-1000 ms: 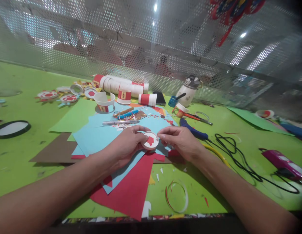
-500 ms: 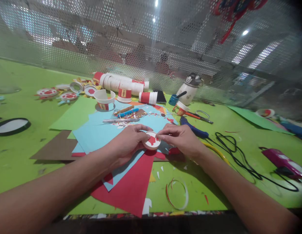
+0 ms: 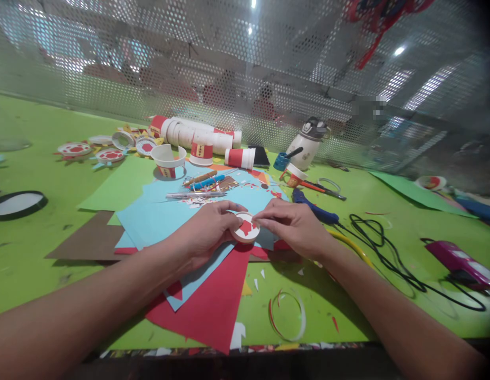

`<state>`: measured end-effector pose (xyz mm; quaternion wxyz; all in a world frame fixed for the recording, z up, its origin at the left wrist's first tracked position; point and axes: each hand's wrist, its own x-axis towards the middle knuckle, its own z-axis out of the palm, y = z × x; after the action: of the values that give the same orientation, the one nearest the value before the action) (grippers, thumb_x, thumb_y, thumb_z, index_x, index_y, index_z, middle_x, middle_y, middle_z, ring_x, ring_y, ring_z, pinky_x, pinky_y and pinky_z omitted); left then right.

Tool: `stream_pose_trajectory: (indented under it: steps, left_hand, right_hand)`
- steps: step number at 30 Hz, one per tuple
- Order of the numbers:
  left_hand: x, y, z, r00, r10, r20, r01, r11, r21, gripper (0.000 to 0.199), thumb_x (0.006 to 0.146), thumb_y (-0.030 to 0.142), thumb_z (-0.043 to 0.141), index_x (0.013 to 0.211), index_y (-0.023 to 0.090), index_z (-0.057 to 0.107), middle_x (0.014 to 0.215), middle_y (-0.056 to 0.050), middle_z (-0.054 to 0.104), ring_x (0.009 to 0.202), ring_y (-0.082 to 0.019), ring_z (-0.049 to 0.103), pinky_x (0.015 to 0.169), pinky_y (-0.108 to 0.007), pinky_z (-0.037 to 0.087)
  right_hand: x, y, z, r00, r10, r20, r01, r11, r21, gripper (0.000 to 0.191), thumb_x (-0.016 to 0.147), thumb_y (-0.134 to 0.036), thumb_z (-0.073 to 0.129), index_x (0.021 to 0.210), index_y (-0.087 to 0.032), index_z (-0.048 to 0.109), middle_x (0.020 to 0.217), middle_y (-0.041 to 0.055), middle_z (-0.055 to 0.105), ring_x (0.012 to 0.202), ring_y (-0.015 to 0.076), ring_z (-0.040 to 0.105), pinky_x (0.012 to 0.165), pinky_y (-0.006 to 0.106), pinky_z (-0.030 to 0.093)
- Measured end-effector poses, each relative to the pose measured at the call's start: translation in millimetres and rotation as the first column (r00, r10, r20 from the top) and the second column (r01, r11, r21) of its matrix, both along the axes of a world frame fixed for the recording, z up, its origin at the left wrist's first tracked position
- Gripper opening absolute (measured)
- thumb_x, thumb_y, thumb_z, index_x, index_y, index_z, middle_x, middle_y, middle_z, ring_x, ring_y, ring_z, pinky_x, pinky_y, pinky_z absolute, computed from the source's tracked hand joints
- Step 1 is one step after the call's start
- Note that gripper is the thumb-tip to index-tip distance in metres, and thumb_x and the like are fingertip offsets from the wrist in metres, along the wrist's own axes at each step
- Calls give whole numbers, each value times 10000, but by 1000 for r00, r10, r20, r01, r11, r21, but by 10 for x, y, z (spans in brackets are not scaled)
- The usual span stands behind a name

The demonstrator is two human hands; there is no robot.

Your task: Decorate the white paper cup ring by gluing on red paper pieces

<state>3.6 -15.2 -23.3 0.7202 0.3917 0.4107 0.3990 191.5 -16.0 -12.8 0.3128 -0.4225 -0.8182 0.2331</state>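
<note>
My left hand [image 3: 211, 229] grips the left side of a small round white disc [image 3: 246, 237], which looks like a cut cup bottom. Red paper pieces [image 3: 247, 227] lie inside its rim. At the disc's right edge, the thumb and fingers of my right hand [image 3: 294, 224] are pinched together; whatever is between the fingertips is too small to make out. Under the hands are light blue sheets [image 3: 150, 216] and a red sheet [image 3: 213, 301]. A blue pen [image 3: 207, 182] and a clear pen [image 3: 195, 195] rest beyond, among paper scraps.
Paper cups [image 3: 201, 136], a cut cup [image 3: 168, 158] and decorated discs [image 3: 111, 155] stand at the back. A white bottle [image 3: 304, 145] is behind a blue-handled tool [image 3: 314, 207]. A black cable [image 3: 387, 258] and magenta device [image 3: 460, 261] lie right. A paper ring [image 3: 287, 314] lies in front.
</note>
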Motion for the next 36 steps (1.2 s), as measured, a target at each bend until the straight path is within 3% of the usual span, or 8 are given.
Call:
stream_pose_trajectory:
  steps: [10, 15, 21, 36]
  left_hand:
    - [-3, 6, -3, 1000, -7, -17, 8, 1000, 14, 256, 707, -19, 577, 930, 107, 569, 754, -71, 663, 622, -148, 625, 586, -250, 527]
    - [-16, 8, -11, 1000, -14, 12, 14, 999, 29, 253, 704, -21, 577, 923, 106, 574, 763, -85, 676, 665, -166, 656, 636, -257, 531]
    - [-25, 6, 32, 1000, -4, 7, 4, 1000, 16, 265, 698, -44, 568, 914, 110, 583, 730, -56, 656, 655, -155, 652, 610, -233, 529]
    - [-36, 20, 12, 1000, 4, 22, -5, 1000, 15, 258, 693, -17, 600, 913, 118, 580, 690, -45, 643, 612, -156, 637, 590, -267, 539]
  right_hand:
    - [27, -26, 50, 997, 22, 79, -31, 992, 119, 182, 894, -131, 564, 912, -104, 743, 757, 64, 639, 697, 150, 557, 654, 303, 446]
    - [35, -49, 42, 990, 106, 89, -121, 975, 186, 208, 877, -94, 554, 982, -97, 733, 764, 57, 593, 699, 149, 541, 650, 301, 438]
    - [55, -42, 28, 978, 155, 139, -178, 968, 176, 266, 852, -42, 527, 1010, -117, 728, 787, 58, 572, 704, 158, 528, 640, 311, 427]
    - [50, -51, 70, 993, 78, 93, -91, 986, 139, 241, 839, -55, 524, 950, -170, 704, 800, 34, 614, 721, 141, 553, 694, 311, 454]
